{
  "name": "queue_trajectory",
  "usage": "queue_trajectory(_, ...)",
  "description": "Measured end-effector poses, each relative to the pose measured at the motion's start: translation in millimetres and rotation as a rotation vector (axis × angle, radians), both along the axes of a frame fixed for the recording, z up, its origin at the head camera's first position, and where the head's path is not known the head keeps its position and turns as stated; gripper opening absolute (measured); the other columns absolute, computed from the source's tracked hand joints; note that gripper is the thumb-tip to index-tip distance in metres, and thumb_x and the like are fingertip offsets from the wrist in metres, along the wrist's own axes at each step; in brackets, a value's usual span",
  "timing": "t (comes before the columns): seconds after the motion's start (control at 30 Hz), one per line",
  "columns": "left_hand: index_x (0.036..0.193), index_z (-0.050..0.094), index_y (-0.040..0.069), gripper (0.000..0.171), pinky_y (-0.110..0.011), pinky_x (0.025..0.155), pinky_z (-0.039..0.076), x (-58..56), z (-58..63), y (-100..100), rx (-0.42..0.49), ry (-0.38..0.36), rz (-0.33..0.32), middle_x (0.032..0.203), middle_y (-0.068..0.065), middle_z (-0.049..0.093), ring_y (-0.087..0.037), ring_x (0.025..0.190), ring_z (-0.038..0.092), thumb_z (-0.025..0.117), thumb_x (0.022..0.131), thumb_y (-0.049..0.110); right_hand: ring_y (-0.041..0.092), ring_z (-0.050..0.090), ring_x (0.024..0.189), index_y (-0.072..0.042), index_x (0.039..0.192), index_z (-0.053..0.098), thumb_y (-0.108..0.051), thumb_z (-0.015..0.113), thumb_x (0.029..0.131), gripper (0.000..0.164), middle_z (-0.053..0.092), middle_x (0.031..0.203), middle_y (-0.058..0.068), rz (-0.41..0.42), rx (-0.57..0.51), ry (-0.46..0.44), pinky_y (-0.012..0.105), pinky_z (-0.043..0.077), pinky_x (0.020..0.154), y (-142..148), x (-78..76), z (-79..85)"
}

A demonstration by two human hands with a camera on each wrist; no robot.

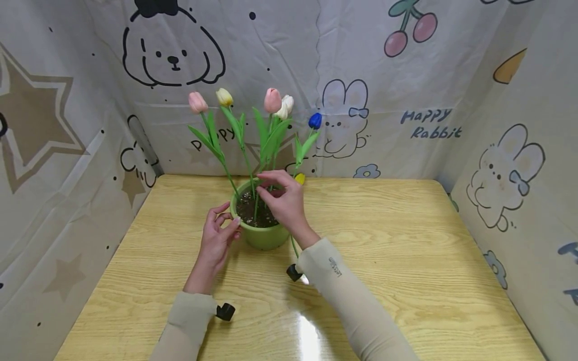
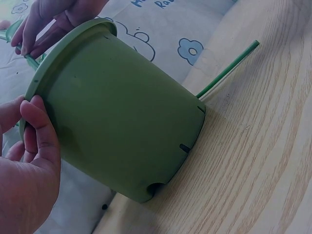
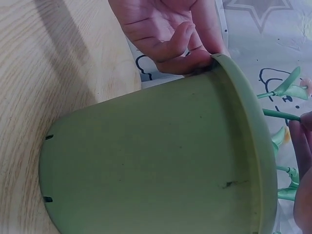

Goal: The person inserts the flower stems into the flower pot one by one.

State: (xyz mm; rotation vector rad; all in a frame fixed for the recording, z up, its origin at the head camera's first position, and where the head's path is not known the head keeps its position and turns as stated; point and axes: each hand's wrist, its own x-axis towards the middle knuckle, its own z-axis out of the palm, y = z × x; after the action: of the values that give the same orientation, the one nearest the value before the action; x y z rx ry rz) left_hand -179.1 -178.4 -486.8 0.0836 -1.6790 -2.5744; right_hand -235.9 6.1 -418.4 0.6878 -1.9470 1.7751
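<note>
A green flowerpot (image 1: 266, 238) filled with dark soil (image 1: 247, 209) stands on the table. My left hand (image 1: 215, 239) grips its rim at the left, thumb and fingertips on the edge, as the left wrist view shows. Over the pot, my right hand (image 1: 287, 204) pinches a green stem (image 3: 280, 114) between thumb and fingers; the stem's lower end meets the soil. That stem leads up to a pink tulip (image 1: 273, 101). Around it stand another pink tulip (image 1: 197, 102), a pale yellow tulip (image 1: 224, 97), a white tulip (image 1: 287, 105) and a blue tulip (image 1: 315, 121).
A bright yellow flower (image 1: 300, 178) shows low behind the right hand. A loose green stem (image 2: 229, 69) lies on the table (image 1: 384, 240) right of the pot, partly hidden by the right forearm. Printed cloth (image 1: 289, 45) hangs behind and at both sides.
</note>
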Motion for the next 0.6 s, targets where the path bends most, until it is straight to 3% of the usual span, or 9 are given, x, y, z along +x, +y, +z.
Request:
queue_trajectory(0.23, 0.141, 0.045, 0.015, 0.051, -0.014, 0.058, 0.052, -0.3, -0.4, 1.3, 0.013, 0.004, -0.003, 0.107, 0.0, 0.059, -0.006, 0.071, 0.066, 0.062, 0.099, -0.007, 0.035, 0.072, 0.097, 0.002, 0.115, 0.074, 0.006, 0.078, 0.087, 0.028, 0.071, 0.116, 0.02, 0.018, -0.001, -0.001, 0.032, 0.065, 0.073, -1.6, 0.6, -0.3)
queue_trajectory(0.43, 0.142, 0.044, 0.015, 0.051, -0.014, 0.058, 0.052, -0.7, -1.6, 1.8, 0.015, 0.002, -0.014, 0.108, 0.0, 0.059, -0.006, 0.071, 0.067, 0.062, 0.099, -0.006, 0.029, 0.072, 0.096, -0.003, 0.114, 0.076, 0.004, 0.079, 0.087, 0.028, 0.072, 0.113, 0.014, 0.019, 0.015, -0.016, 0.027, 0.064, 0.072, 0.7, 0.5, -1.5)
queue_trajectory(0.6, 0.142, 0.043, 0.015, 0.052, -0.014, 0.058, 0.053, -0.6, -1.4, 0.5, 0.013, 0.001, -0.002, 0.107, 0.001, 0.059, -0.005, 0.071, 0.067, 0.063, 0.099, -0.006, 0.025, 0.072, 0.094, -0.004, 0.114, 0.076, 0.003, 0.079, 0.088, 0.027, 0.072, 0.112, 0.012, 0.037, 0.029, 0.0, 0.029, 0.065, 0.071, 0.0, -0.3, -1.6)
